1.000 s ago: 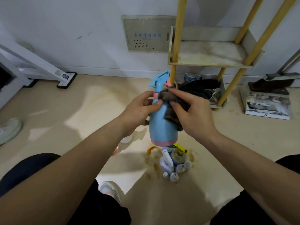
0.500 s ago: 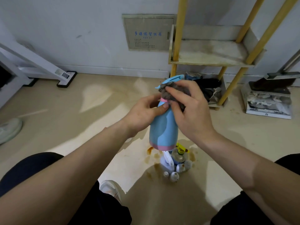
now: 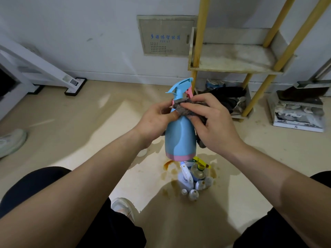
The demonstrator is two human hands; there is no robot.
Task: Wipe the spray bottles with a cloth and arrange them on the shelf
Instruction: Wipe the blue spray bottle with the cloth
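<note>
A blue spray bottle (image 3: pixel 180 138) with a pink base band and pink trigger hangs upright in mid-air over the floor. My left hand (image 3: pixel 155 122) grips its shoulder from the left, thumb on the front. My right hand (image 3: pixel 213 122) holds a grey cloth (image 3: pixel 186 109) wrapped against the bottle's neck, just under the blue nozzle. More cloth hangs behind the bottle on the right. Below stand several small bottles (image 3: pixel 195 178), one with a yellow trigger. The yellow-posted shelf (image 3: pixel 232 68) stands at the back right.
The shelf's dirty middle board is bare; dark clutter (image 3: pixel 227 99) fills its lowest level. A dustpan and stacked papers (image 3: pixel 299 113) lie at the far right. Brown stains mark the floor around the bottles. A white frame foot (image 3: pixel 75 85) and a shoe (image 3: pixel 12 142) lie on the left.
The cloth slid from the bottle's body up over the nozzle, then back down to the neck, so the blue nozzle shows again. The bottle stays held in about the same place.
</note>
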